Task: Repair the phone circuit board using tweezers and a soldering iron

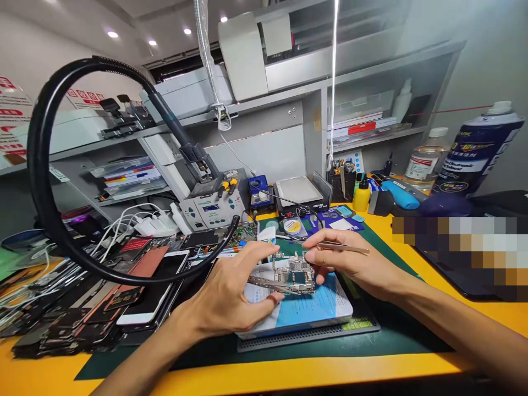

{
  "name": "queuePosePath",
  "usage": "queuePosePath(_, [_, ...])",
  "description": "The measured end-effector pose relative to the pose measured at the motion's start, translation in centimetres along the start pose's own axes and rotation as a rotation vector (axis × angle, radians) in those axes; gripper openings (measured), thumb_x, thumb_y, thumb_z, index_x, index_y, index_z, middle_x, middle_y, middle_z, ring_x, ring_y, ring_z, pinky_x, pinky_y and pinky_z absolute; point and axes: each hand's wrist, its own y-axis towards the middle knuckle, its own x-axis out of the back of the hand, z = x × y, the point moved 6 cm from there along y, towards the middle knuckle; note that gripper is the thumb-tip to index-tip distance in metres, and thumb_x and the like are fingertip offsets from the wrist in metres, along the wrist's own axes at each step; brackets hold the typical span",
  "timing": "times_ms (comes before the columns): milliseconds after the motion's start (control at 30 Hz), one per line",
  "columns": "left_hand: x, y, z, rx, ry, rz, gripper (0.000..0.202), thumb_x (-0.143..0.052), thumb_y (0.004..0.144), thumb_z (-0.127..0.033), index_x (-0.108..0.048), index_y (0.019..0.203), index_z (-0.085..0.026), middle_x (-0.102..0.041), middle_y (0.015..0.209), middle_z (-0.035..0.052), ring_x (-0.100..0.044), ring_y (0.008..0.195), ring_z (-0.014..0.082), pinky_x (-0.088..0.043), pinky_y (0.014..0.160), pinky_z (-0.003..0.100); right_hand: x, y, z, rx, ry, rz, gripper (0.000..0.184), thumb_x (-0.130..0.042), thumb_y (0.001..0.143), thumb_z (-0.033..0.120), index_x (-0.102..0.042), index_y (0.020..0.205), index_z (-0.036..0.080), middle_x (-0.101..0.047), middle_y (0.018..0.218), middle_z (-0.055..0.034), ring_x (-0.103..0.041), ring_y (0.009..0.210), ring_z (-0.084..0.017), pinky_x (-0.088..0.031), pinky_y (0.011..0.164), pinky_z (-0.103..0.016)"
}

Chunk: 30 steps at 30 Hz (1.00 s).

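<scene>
A phone circuit board [295, 269], with a gap in its middle, is held tilted above a blue-and-white box [325, 308]. My left hand [226, 291] grips the board's left side, index finger at the upper corner and thumb by the lower edge. Metal tweezers [264, 284] run from that hand's palm along the lower part of the board. In my right hand [346, 258] is a second pair of tweezers [350, 247], pointing left across the fingers. The right fingertips meet the board's right edge; whether they press on it I cannot tell.
Under the box lies a grey ridged pad [309, 338] on a green mat [396, 330]. A black hose [37, 181] loops at left over piled phone parts [82, 313]. Behind stand a soldering station [214, 209] and a hot plate [299, 192]. A spray can [470, 151] stands right.
</scene>
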Motion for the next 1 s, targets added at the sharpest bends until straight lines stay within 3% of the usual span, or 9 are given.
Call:
queuePosePath(167, [0.0, -0.7, 0.0, -0.056, 0.014, 0.004, 0.073, -0.076, 0.082, -0.027, -0.041, 0.147, -0.022, -0.069, 0.133, 0.0124, -0.07, 0.124, 0.0265, -0.06, 0.099, 0.034, -0.3, 0.0, -0.1, 0.0, -0.083, 0.007, 0.032, -0.089, 0.082, 0.04, -0.074, 0.095, 0.015, -0.074, 0.071, -0.0011, -0.07, 0.061, -0.016, -0.061, 0.057, -0.027])
queuePosePath(300, [0.4, -1.4, 0.4, 0.0, 0.04, 0.029, 0.073, -0.074, 0.082, -0.029, -0.041, 0.146, -0.022, -0.07, 0.133, 0.0097, -0.073, 0.119, 0.026, -0.061, 0.086, 0.032, 0.5, -0.4, 0.7, 0.044, -0.132, -0.118, 0.035, -0.088, 0.085, 0.045, -0.076, 0.097, 0.015, -0.078, 0.078, -0.0068, -0.075, 0.069, -0.019, -0.063, 0.06, -0.027])
queuePosePath(433, [0.5, -1.9, 1.3, 0.084, 0.032, 0.061, 0.068, -0.077, 0.082, -0.032, -0.047, 0.142, -0.022, -0.071, 0.133, 0.0086, -0.076, 0.11, 0.0267, -0.06, 0.084, 0.035, 1.7, -0.6, 1.5, 0.038, -0.056, -0.228, 0.038, -0.093, 0.079, 0.043, -0.078, 0.103, 0.017, -0.081, 0.085, -0.0096, -0.079, 0.072, -0.024, -0.065, 0.058, -0.029])
queuePosePath(600, [-0.1, -2.1, 1.6, 0.133, -0.041, 0.106, 0.057, -0.076, 0.085, -0.037, -0.054, 0.135, -0.02, -0.073, 0.125, 0.0088, -0.077, 0.103, 0.0258, -0.06, 0.083, 0.035, 2.1, -0.6, 2.3, 0.069, -0.031, -0.278, 0.04, -0.096, 0.075, 0.044, -0.08, 0.103, 0.019, -0.08, 0.078, -0.0084, -0.078, 0.062, -0.024, -0.063, 0.048, -0.028])
queuePosePath(833, [-0.2, -2.8, 1.3, 0.106, 0.011, 0.074, 0.051, -0.074, 0.088, -0.036, -0.054, 0.133, -0.022, -0.076, 0.126, 0.0052, -0.078, 0.101, 0.0234, -0.054, 0.071, 0.031, 2.2, -1.4, 1.3, -0.028, -0.095, -0.319, 0.043, -0.091, 0.078, 0.054, -0.084, 0.107, 0.022, -0.078, 0.071, -0.0089, -0.075, 0.055, -0.025, -0.061, 0.042, -0.031])
queuePosePath(1000, [-0.1, -3.0, 1.1, 0.075, 0.026, 0.05, 0.049, -0.072, 0.089, -0.034, -0.054, 0.132, -0.02, -0.076, 0.129, 0.0058, -0.078, 0.105, 0.0236, -0.051, 0.067, 0.031, 2.8, -2.0, 1.4, -0.047, -0.266, -0.39, 0.041, -0.088, 0.078, 0.059, -0.084, 0.089, 0.019, -0.074, 0.063, -0.0093, -0.069, 0.05, -0.024, -0.057, 0.042, -0.03])
